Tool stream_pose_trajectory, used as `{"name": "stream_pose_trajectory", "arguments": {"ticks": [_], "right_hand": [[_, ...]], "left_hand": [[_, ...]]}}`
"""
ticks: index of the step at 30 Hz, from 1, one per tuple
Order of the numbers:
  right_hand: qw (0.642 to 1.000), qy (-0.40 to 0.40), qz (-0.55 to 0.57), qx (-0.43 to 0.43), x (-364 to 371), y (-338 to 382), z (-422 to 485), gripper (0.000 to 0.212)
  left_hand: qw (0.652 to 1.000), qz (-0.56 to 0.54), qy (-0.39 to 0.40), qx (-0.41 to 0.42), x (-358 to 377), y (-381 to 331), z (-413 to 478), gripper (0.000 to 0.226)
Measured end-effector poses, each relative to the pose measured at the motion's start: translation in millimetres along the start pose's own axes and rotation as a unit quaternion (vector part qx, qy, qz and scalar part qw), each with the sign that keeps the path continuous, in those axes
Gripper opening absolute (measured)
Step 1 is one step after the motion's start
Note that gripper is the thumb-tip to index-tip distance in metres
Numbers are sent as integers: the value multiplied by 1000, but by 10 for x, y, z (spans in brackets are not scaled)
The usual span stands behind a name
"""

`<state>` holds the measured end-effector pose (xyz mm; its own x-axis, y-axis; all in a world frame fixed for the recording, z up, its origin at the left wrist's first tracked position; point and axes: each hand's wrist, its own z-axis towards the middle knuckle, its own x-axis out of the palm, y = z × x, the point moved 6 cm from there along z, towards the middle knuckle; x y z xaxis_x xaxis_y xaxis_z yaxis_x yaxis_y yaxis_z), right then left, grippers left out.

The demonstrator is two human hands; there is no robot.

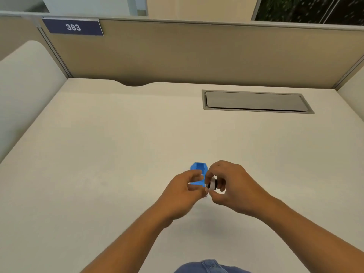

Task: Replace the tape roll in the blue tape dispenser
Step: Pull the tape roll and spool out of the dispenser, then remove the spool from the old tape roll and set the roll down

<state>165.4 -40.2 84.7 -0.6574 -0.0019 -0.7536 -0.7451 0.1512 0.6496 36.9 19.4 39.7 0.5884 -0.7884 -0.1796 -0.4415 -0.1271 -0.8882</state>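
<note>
The small blue tape dispenser (199, 171) sits low over the white desk (118, 144), held in my left hand (183, 196) by its near side; my fingers cover its lower half. Just right of it, my right hand (232, 186) pinches a small tape roll (212, 184), white with a dark core piece showing at its right side. The roll is beside the dispenser's right edge, almost touching it. My left thumb tip meets the roll's lower edge.
A grey cable-tray lid (256, 102) is set into the desk at the back right. Beige partition walls (197, 54) close the desk at the back and sides, with a dark "383" sign (72, 27) at top left. A curved cut-out (136, 83) marks the rear desk edge.
</note>
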Motion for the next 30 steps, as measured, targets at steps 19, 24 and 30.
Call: {"name": "stream_pose_trajectory", "arguments": {"ticks": [19, 24, 30], "right_hand": [[974, -62, 206, 66, 6, 216, -803, 50], [952, -79, 283, 82, 57, 216, -902, 43], [953, -116, 267, 82, 21, 196, -914, 43]], "left_hand": [[979, -195, -65, -12, 183, 44, -822, 36], [977, -206, -54, -21, 259, 49, -886, 44], [976, -212, -50, -18, 268, -3, -887, 39]]}}
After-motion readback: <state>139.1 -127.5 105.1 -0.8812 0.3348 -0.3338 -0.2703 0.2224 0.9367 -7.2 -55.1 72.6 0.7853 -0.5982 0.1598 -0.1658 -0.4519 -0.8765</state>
